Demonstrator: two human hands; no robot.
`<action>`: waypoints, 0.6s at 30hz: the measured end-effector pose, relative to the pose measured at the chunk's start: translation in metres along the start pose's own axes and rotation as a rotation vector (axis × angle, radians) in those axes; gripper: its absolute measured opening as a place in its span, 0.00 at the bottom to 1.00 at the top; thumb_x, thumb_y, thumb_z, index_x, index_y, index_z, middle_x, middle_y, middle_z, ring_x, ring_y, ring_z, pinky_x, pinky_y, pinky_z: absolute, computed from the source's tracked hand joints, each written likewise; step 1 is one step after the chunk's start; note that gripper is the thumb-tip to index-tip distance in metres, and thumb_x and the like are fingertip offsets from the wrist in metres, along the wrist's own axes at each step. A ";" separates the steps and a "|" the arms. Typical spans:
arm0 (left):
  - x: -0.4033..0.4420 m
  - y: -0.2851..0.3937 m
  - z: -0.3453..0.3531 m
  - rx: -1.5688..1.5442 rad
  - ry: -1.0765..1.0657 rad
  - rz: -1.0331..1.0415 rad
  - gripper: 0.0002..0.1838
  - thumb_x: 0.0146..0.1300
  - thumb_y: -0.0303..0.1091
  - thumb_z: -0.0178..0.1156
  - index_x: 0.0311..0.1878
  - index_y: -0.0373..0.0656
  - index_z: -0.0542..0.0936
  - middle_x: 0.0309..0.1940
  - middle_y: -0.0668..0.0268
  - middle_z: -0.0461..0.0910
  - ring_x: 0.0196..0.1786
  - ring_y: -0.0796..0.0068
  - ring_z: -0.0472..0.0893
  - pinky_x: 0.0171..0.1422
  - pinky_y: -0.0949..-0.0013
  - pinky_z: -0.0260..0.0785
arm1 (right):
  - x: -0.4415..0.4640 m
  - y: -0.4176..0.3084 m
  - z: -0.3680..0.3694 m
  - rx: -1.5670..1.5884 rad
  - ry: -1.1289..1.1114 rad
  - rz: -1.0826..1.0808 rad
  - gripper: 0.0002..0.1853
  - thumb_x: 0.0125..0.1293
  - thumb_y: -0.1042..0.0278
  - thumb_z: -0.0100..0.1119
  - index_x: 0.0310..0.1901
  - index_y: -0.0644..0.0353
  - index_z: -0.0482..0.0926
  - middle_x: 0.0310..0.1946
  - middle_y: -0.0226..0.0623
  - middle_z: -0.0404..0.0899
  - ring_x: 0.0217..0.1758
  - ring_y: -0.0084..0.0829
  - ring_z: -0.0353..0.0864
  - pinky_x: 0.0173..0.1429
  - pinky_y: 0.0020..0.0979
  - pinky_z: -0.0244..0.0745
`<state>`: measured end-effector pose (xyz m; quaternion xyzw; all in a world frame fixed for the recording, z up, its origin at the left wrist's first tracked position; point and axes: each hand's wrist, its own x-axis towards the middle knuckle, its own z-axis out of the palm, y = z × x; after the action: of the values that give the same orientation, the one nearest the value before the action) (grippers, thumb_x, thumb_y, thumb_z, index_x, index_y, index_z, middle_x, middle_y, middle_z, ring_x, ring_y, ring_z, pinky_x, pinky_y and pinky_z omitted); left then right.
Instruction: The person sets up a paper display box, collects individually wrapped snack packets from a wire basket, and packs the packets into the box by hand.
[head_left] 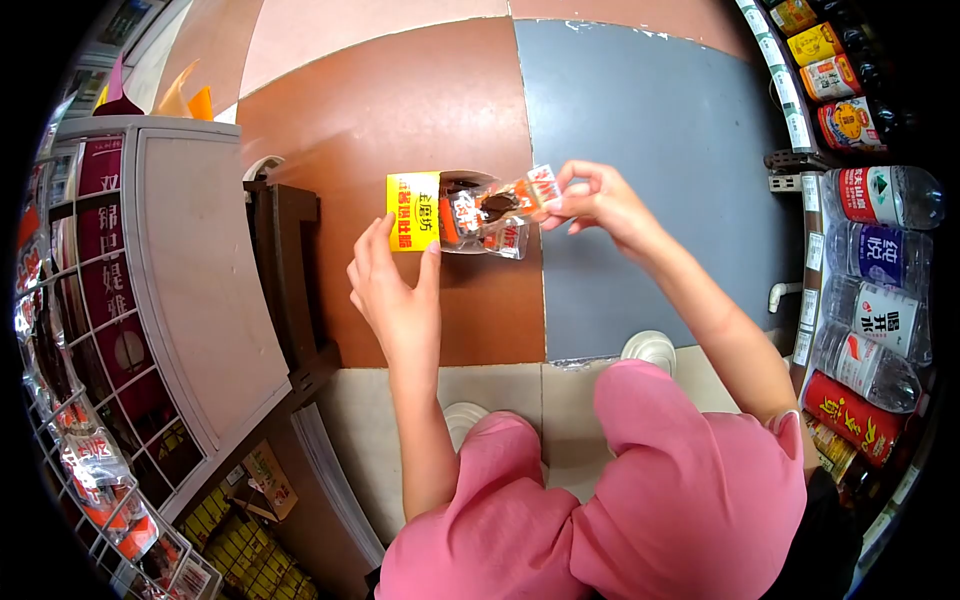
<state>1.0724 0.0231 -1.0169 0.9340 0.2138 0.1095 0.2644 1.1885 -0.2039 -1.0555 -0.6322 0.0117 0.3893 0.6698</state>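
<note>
A small box with a yellow front flap point(413, 212) is held in front of me, its opening facing right. My left hand point(385, 280) grips the box's lower left edge, thumb on the yellow flap. Clear and red snack packets point(470, 220) lie inside the box, and some stick out at its right end. Between the thumb and fingers of my right hand point(590, 205) is the right end of one snack packet point(515, 200), which lies over the others at the box opening.
On the left stand a grey cabinet point(205, 270) and a wire rack point(130, 400) with packets. Water bottles point(885, 197) and jars point(850, 123) line the right shelf. The floor point(640, 130) has brown and grey panels. My knees are in pink cloth below.
</note>
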 end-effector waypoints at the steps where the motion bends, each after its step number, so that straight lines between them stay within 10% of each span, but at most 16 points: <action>1: -0.001 -0.002 0.004 0.021 -0.016 -0.007 0.26 0.60 0.37 0.68 0.61 0.41 0.76 0.59 0.59 0.75 0.61 0.57 0.73 0.66 0.56 0.62 | 0.002 0.008 0.007 0.039 -0.011 0.017 0.07 0.64 0.70 0.63 0.37 0.54 0.72 0.36 0.38 0.87 0.37 0.23 0.88 0.34 0.20 0.74; 10: -0.002 0.001 0.006 0.075 -0.099 -0.037 0.30 0.60 0.37 0.68 0.63 0.36 0.74 0.65 0.57 0.70 0.65 0.56 0.70 0.68 0.52 0.58 | 0.013 0.051 0.033 -0.409 0.196 -0.156 0.12 0.66 0.61 0.65 0.33 0.63 0.85 0.24 0.29 0.83 0.26 0.13 0.73 0.31 0.22 0.70; 18: -0.002 0.004 0.007 0.093 -0.100 -0.041 0.30 0.60 0.37 0.68 0.63 0.35 0.74 0.65 0.57 0.70 0.66 0.56 0.70 0.69 0.52 0.57 | 0.016 0.053 0.051 -0.339 0.316 -0.188 0.08 0.58 0.78 0.70 0.34 0.65 0.77 0.19 0.32 0.81 0.21 0.16 0.77 0.22 0.22 0.70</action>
<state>1.0743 0.0154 -1.0208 0.9451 0.2242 0.0469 0.2332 1.1472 -0.1577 -1.0975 -0.7869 -0.0080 0.2181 0.5772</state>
